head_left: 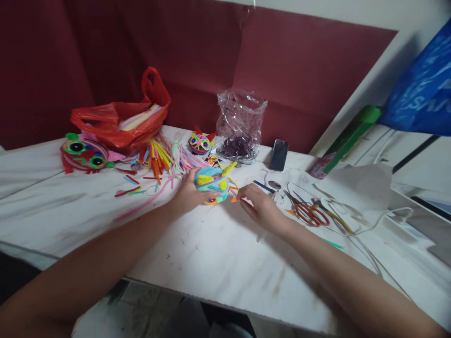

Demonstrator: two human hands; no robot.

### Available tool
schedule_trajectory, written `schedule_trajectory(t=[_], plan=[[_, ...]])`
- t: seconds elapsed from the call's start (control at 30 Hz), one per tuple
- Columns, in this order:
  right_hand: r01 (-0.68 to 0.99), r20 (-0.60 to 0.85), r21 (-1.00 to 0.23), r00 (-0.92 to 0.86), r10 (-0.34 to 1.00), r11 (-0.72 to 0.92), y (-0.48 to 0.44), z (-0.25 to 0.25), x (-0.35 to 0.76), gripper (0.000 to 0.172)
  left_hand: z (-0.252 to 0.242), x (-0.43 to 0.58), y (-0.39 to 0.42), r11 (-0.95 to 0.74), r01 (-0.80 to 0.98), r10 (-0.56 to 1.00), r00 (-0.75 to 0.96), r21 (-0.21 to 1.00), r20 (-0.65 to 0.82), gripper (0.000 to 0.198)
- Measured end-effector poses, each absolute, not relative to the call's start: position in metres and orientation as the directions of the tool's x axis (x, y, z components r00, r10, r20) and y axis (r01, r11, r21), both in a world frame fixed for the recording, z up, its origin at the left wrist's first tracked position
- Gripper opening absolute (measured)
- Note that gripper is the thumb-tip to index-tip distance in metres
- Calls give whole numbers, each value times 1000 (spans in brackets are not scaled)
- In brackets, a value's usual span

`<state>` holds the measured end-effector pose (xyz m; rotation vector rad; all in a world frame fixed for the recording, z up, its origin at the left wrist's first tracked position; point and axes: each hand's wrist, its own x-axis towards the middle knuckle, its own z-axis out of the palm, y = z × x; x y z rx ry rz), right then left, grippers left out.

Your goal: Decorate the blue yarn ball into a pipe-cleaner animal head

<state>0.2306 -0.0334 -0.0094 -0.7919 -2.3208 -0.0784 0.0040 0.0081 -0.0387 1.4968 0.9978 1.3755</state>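
Note:
My left hand (191,192) is wrapped round a pipe-cleaner animal head (212,184), light blue with yellow ears or horns standing up from its top. Just to its right, my right hand (256,204) is closed in a pinch on a short orange piece (234,200), which looks like pipe cleaner. A small gap lies between the orange piece and the blue head. Behind them stands a smaller pink and red pipe-cleaner head (200,142). A larger multicoloured one with big black eyes (84,154) sits at the far left.
Bundled pipe cleaners (160,157) lie beside a red plastic bag (116,124). A clear bag (241,124) with dark contents and a phone (278,155) stand at the back. Orange-handled scissors (312,215) and white cables (366,249) lie right. Loose offcuts (132,179) are scattered left.

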Motion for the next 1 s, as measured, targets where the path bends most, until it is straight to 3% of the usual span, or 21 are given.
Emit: schedule_trajectory(t=[0.13, 0.37, 0.5, 0.83, 0.9, 1.0], plan=[[577, 749, -5, -539, 386, 817, -44, 22, 207, 10, -40, 7, 2, -277, 74, 955, 130, 958, 267, 87], [711, 620, 203, -626, 474, 673, -31, 25, 195, 13, -38, 5, -4, -280, 127, 951, 174, 951, 257, 90], [725, 603, 259, -637, 479, 638, -28, 24, 197, 18, -38, 5, -4, -285, 140, 950, 174, 948, 260, 90], [697, 567, 259, -670, 479, 668, -27, 22, 190, 15, -38, 6, -4, -294, 144, 945, 193, 945, 265, 92], [688, 594, 186, -648, 477, 702, -28, 21, 193, 15, -39, 6, -4, -293, 133, 946, 183, 947, 267, 91], [671, 719, -34, -499, 485, 741, -30, 22, 202, 18, -39, 5, -3, -294, 102, 946, 171, 950, 274, 89]])
